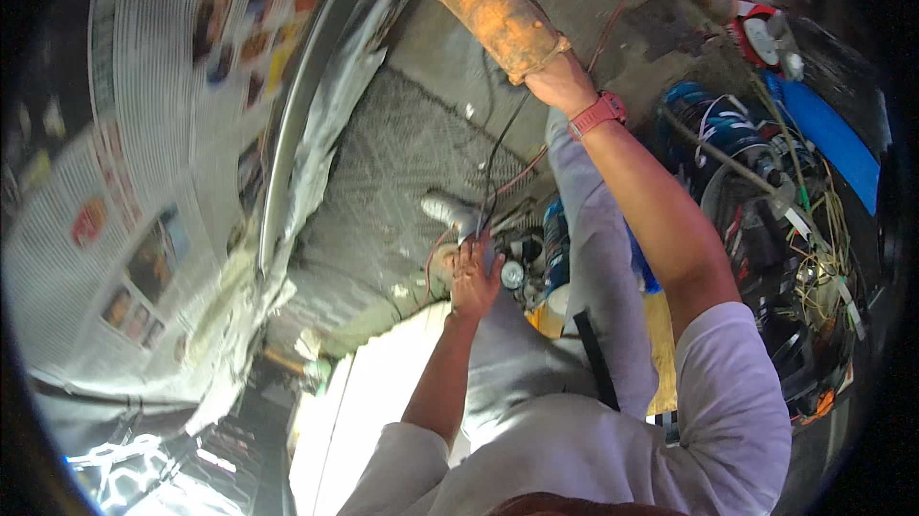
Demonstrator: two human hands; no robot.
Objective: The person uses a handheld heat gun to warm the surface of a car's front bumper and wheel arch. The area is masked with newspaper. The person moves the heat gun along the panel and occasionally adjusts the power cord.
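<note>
My right hand (561, 85), with a red watch on the wrist, is closed at the near end of a long, dirty orange cylinder (488, 9). I cannot make out exactly what the cylinder is; its far end reaches the top edge of the view. My left hand (473, 279) rests over my left leg near the knee, fingers stretched out and holding nothing visible. A dark cord (492, 157) runs from near my right hand down to beside my left. At the left stands a panel edge (287, 143) bordered by newspaper sheets (158, 152).
A worn grey mat (373, 162) lies on the floor, crossed by a thin red cord (522, 174). To my right are a blue patterned container (704, 119), a blue curved piece (828, 138) and tangled wires (828, 272). A red and white round object (761, 37) lies farther off.
</note>
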